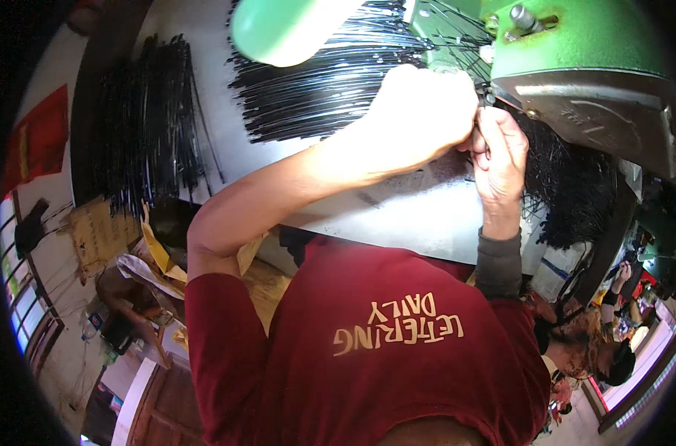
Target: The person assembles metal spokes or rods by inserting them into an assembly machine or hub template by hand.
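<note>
My left hand [427, 108] is washed out by bright light, its fingers curled closed at the work point of a green machine [576, 44]. Just below and to its right, my right hand [501, 152] is closed in a pinch, fingertips almost meeting those of the left. Whatever lies between the fingers is too small and hidden to make out. Beside my left hand, a broad layer of thin black rods or cables [301, 97] lies side by side on the pale metal table [412, 208]. Several loose black strands [457, 37] fan out by the machine.
Another bundle of black strands [156, 111] lies at the left. A tangled black heap [576, 186] sits right of my right hand, below the machine's dark cover [598, 119]. A rounded light-green lamp-like thing [286, 30] overhangs the table. Another person [590, 349] is at the far right.
</note>
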The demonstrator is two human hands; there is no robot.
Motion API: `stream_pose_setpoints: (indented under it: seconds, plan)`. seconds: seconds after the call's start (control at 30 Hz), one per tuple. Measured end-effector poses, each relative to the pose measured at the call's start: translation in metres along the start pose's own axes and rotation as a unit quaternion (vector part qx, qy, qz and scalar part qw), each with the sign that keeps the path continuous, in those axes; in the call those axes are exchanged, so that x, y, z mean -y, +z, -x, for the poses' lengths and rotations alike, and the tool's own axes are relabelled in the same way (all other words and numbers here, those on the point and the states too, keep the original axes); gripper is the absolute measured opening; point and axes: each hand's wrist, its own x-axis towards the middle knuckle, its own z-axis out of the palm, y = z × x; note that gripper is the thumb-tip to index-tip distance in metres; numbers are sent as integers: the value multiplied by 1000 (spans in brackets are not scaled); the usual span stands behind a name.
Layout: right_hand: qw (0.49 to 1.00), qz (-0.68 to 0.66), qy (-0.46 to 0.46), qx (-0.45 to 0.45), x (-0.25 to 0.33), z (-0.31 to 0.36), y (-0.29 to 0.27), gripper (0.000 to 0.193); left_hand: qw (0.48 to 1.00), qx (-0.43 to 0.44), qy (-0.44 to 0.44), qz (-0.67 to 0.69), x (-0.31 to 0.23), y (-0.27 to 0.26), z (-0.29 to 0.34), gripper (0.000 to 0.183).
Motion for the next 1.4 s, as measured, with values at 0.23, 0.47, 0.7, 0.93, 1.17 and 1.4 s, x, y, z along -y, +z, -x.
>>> stream_pose_setpoints:
  seconds: [0.23, 0.47, 0.7, 0.93, 1.17, 1.4]
  plan:
    - [997, 7, 5, -75, 12, 3, 46, 18, 998, -7, -54, 20, -24, 5, 14, 38]
    - [937, 256, -48, 235, 10, 25, 51, 16, 977, -95, -113, -154, 38, -23, 40, 23]
    - [946, 163, -15, 278, -4, 45, 35, 11, 983, -104, -143, -46, 55, -15, 43, 17]
    - [753, 498, -309, 299, 11, 71, 6, 23, 983, -174, 40, -29, 51, -8, 31, 31]
    - [882, 444, -142, 66, 4, 51, 8, 4, 991, -131, -25, 9, 11, 19, 27, 39]
    - [977, 203, -66, 13, 9, 25, 21, 14, 978, -133, -104, 123, 5, 23, 22, 34]
